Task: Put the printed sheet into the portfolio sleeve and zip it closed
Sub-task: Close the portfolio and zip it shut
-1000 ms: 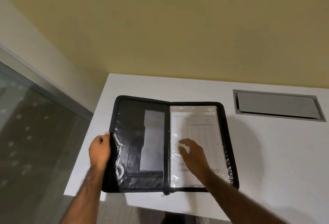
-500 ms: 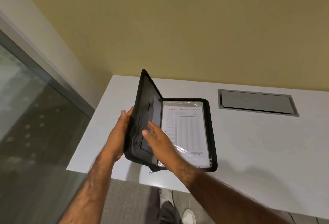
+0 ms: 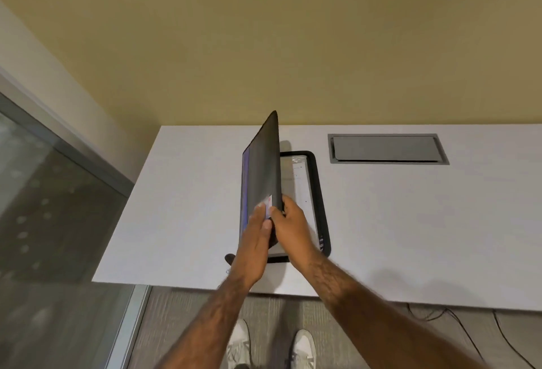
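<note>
A black zip portfolio (image 3: 261, 169) lies on the white table (image 3: 410, 222), half folded. Its left cover stands nearly upright and leans over the right half. The printed sheet (image 3: 299, 184) sits under a clear sleeve in the right half, mostly hidden by the raised cover. My left hand (image 3: 256, 236) lies flat against the cover's outer face near its lower edge. My right hand (image 3: 289, 228) grips the cover's free edge from the inner side. The zipper runs round the black rim (image 3: 321, 207) and is unzipped.
A grey metal cable hatch (image 3: 387, 148) is set into the table at the back right. A glass partition (image 3: 58, 222) stands to the left. The table's front edge is close to my body, with my white shoes (image 3: 302, 348) and cables on the floor below.
The left cover has swung up from flat on the table past upright toward the right half. Both hands moved in together onto its lower free edge.
</note>
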### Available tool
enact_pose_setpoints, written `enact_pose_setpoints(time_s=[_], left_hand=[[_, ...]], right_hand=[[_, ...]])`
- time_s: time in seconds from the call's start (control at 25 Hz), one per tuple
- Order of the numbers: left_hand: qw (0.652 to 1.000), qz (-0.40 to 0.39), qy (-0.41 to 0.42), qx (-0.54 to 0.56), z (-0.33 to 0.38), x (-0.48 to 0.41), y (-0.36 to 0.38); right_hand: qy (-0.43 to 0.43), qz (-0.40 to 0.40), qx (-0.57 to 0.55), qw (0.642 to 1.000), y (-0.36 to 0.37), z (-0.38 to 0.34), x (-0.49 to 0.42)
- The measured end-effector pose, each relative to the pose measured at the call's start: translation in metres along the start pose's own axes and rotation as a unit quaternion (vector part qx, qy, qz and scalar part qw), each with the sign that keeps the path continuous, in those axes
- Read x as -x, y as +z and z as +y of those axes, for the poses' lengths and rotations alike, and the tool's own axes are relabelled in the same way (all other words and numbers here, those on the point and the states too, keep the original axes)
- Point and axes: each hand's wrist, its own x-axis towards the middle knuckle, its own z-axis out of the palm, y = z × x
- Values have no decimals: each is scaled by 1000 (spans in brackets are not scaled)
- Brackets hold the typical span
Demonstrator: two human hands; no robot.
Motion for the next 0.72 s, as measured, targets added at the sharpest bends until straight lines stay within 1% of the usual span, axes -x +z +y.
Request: enact_pose_setpoints(time_s=[0.04,0.08,0.12,0.16,0.2,0.28,0.36,0.48,0.56,0.64,0.72], left_hand=[[995,-7,4,-102,-18,-4,4],[981,-9,-11,-196,-37,-7,5],[966,-14,-36,-256,-55,-10,4],[956,-22,-58,-288,-71,-11,2],[950,-31,-72,-303,-87,-12,-2],[943,-31,-69,-325,-113,-9,-14],[941,-25,-33,-336,-130,-5,-27],[944,-35,3,-328,-141,1,-40],[945,-32,-8,-325,-147,5,-48],[945,-38,-46,-323,-154,9,-54],[939,-43,-39,-339,-160,10,-59]], right_hand=[[10,41,32,999,-10,7,-5],[21,80,67,994,-21,16,-10],[31,110,95,989,-32,26,-14],[40,128,111,985,-43,38,-19],[50,138,112,983,-53,50,-23],[71,148,111,980,-72,71,-32],[90,165,145,971,-85,89,-41],[88,184,191,960,-93,116,-51],[85,187,228,952,-93,128,-56],[80,180,260,945,-91,134,-57],[75,166,289,940,-88,134,-56]])
